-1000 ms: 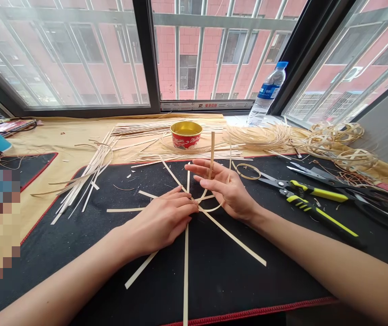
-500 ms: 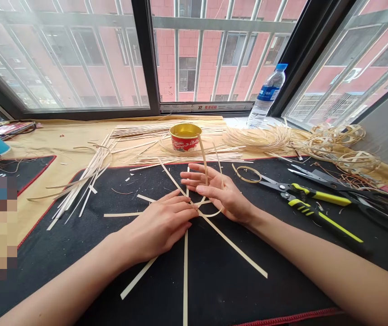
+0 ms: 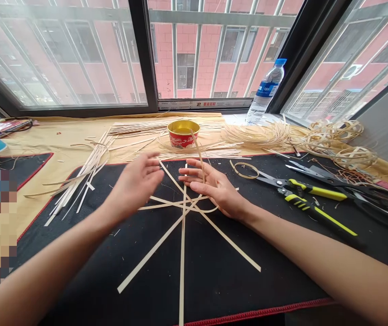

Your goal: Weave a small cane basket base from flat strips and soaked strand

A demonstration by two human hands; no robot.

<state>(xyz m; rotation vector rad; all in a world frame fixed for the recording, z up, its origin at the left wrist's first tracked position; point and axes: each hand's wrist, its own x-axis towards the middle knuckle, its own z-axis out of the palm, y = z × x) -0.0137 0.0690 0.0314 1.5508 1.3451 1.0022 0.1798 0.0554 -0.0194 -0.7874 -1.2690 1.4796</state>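
Note:
Several flat, pale strips that look like bamboo (image 3: 229, 243) cross in a star on the black mat in front of me. My left hand (image 3: 139, 183) is raised just left of the crossing, fingers apart and holding nothing; it is slightly blurred. On the right, my right hand (image 3: 216, 188) rests on its edge beside the crossing. One upturned strip (image 3: 198, 149) passes between its thumb and straight fingers and rises above them. Another strip bends in a curve beneath this palm, its far end partly hidden by the hand.
A red and gold tin (image 3: 183, 135) stands behind the mat, among loose strips (image 3: 81, 174) and coiled strips (image 3: 258, 136). To the right lie yellow-black pliers (image 3: 316, 197), large scissors (image 3: 319, 176) and woven balls (image 3: 336, 140). A water bottle (image 3: 265, 93) stands by the window.
My left hand has lifted off the crossing strips and moved up and left, uncovering the crossing. My right hand stays almost in place with the upturned strip.

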